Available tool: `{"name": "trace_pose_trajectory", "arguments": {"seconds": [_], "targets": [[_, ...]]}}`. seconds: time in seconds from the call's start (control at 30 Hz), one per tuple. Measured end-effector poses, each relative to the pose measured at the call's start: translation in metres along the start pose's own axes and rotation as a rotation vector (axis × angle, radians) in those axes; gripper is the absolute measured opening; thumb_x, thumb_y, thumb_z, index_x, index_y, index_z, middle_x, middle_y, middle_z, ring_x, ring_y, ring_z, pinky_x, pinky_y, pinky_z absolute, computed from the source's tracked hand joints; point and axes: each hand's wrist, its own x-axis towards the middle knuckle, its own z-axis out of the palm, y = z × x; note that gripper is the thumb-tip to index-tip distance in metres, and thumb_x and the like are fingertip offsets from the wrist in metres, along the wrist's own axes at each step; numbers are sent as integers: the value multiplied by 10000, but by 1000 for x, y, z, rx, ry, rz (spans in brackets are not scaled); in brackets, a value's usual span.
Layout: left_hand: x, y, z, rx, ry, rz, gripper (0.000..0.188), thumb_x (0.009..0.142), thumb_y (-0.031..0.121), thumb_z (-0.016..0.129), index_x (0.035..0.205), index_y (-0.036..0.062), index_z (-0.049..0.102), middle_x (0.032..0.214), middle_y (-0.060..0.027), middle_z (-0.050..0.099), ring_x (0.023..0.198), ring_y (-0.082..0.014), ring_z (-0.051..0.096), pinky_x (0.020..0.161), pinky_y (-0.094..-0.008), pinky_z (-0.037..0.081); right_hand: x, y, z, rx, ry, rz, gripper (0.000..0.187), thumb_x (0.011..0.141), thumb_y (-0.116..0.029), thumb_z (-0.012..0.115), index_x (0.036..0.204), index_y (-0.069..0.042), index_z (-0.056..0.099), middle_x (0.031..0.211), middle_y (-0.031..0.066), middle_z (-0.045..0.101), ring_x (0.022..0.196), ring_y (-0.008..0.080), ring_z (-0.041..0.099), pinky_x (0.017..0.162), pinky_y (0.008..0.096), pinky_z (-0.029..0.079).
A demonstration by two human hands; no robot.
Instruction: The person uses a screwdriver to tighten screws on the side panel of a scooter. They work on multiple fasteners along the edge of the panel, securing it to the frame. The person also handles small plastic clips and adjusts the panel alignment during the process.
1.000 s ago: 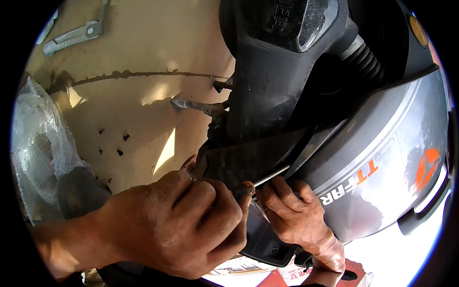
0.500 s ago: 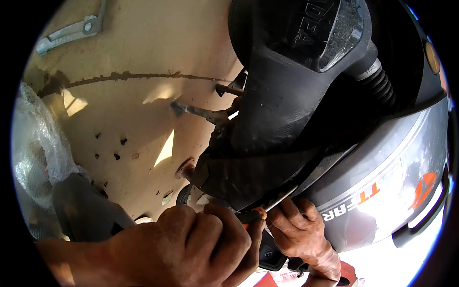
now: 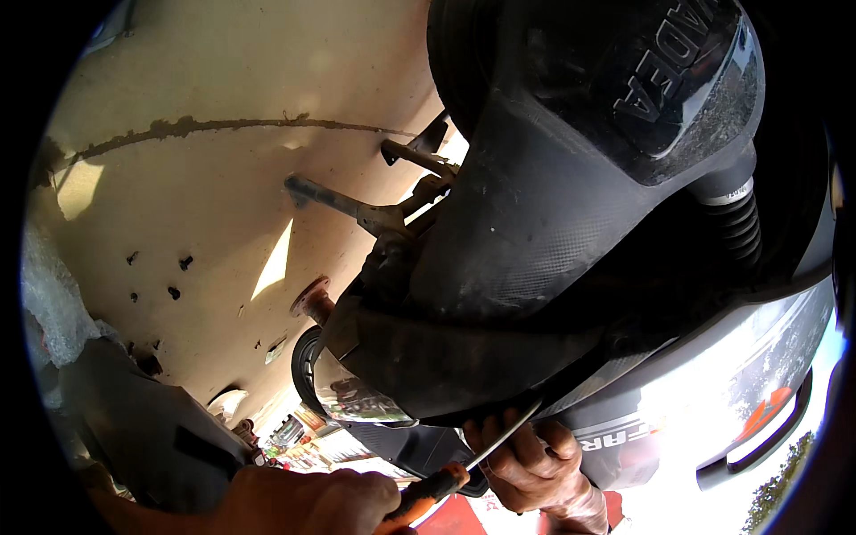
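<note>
Low in the head view, my left hand [image 3: 308, 501] is closed around the orange and black handle of a screwdriver [image 3: 426, 493]. Its metal shaft slants up to the right, and the tip meets the seam between a black lower cover [image 3: 481, 357] and a grey-silver side panel [image 3: 713, 343] of a scooter. Beside the shaft, my right hand [image 3: 546, 473] has its fingers curled against the panel's lower edge, with the shaft crossing over them. Some of its fingertips are hidden under the edge. Above both hands lies the scooter's large black housing [image 3: 508, 223].
A ribbed black boot [image 3: 738, 227] joins the housing on the right. Metal stand legs [image 3: 321, 194] stick out left over a beige floor, where several small dark screws [image 3: 185, 263] lie. Clear plastic wrap [image 3: 53, 294] and a dark grey piece [image 3: 143, 415] are at the left edge.
My left hand and the screwdriver handle have moved down and left, baring more of the shaft. Its tip stays near the seam. The whole view has shifted, too.
</note>
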Motion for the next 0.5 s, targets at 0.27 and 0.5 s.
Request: {"name": "trace_pose_trajectory", "arguments": {"seconds": [0.27,0.5], "targets": [[7,-34,-1,129,25,425,258,813,71,816,1041,44,700,758,-98,554,616,-274,531,478,-399,368,-5,-3,-2,-25,-86,-32,408,797,-329,783,1181,-196,820,1129,-86,652,1197,138,599,936,371,402],[32,-10,-32,95,-554,54,343,855,114,816,1162,20,697,706,-68,598,605,-287,571,522,-440,421,-8,20,9,-45,32,-180,494,758,-285,665,1210,-126,785,1229,-32,685,1204,177,618,961,395,407]]}}
